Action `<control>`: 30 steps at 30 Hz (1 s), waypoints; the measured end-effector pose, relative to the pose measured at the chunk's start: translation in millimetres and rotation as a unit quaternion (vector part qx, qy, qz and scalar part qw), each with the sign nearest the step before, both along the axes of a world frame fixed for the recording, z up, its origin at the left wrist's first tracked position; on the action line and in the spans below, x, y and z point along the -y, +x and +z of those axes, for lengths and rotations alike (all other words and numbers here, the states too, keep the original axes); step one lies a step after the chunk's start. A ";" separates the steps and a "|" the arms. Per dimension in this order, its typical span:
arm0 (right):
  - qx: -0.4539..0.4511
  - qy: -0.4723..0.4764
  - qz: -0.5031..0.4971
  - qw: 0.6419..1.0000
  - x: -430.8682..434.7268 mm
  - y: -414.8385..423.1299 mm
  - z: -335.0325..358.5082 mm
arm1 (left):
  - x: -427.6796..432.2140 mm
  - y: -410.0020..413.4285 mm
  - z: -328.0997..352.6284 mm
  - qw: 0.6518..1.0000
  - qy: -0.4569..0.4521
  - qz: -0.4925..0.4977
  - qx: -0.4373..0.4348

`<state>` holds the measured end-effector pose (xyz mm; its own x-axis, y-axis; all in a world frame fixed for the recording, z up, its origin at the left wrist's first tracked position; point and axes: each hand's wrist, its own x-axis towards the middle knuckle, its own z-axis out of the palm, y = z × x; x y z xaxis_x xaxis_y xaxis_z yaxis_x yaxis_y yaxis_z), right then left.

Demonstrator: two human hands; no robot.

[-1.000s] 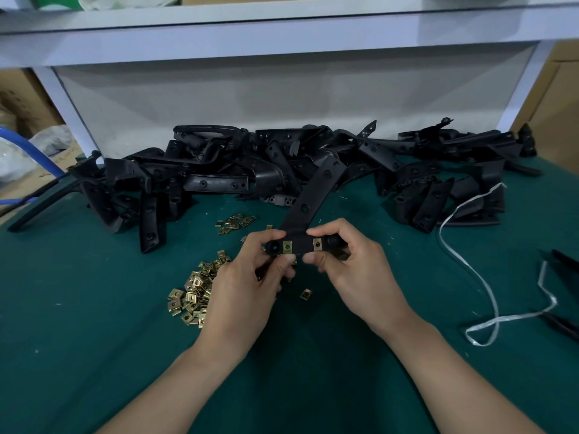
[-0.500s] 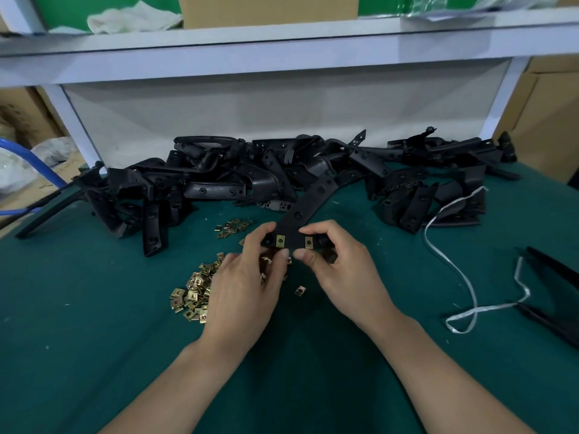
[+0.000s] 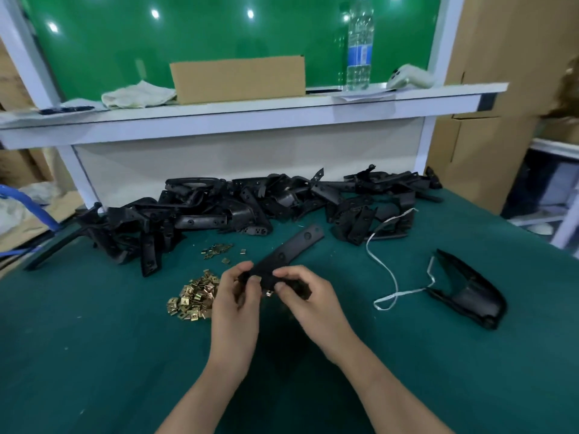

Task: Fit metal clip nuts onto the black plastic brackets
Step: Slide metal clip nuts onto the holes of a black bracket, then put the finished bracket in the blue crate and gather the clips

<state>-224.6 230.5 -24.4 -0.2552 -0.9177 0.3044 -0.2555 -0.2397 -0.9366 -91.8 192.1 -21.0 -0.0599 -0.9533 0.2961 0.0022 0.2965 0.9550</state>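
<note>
A long curved black plastic bracket (image 3: 294,247) is held above the green table, its far end pointing up and right. My left hand (image 3: 236,303) grips its near end from the left. My right hand (image 3: 308,300) pinches the same end from the right. A small metal clip nut (image 3: 268,293) shows at the bracket's near edge between my fingers. A heap of brass clip nuts (image 3: 194,299) lies just left of my left hand, and a smaller scatter of clip nuts (image 3: 217,249) sits farther back. A big pile of black brackets (image 3: 250,202) lines the back of the table.
A white strap (image 3: 388,277) loops across the table to the right, ending at a black moulded part (image 3: 470,289). Above the pile runs a white shelf (image 3: 250,117) with a cardboard box (image 3: 238,78), a cloth and a water bottle (image 3: 358,45).
The camera has tilted up, showing the shelf and green board. The bracket has turned in my hands, so the two fitted clip nuts no longer face me.
</note>
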 end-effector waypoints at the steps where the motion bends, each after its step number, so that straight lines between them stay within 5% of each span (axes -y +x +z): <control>1: 0.017 0.001 -0.010 1.000 -7.3 0.3 0.6 | -6.2 -2.2 -0.3 1.000 0.010 -0.001 -0.004; 9: 0.162 0.004 -0.089 0.983 -72.5 -1.5 6.1 | -53.9 -30.7 3.2 0.995 0.090 -0.020 -0.023; 16: 0.226 -0.094 -0.237 0.940 -127.5 -2.1 11.5 | -113.7 -79.2 25.3 0.959 0.220 -0.114 -0.138; 23: 0.254 -0.239 -0.488 0.800 -196.5 -37.8 33.2 | -198.3 -154.0 51.7 0.900 0.264 -0.310 -0.154; 30: 0.330 -0.282 -0.641 0.633 -298.7 -111.6 37.8 | -300.1 -245.1 49.7 0.858 0.206 -0.471 -0.008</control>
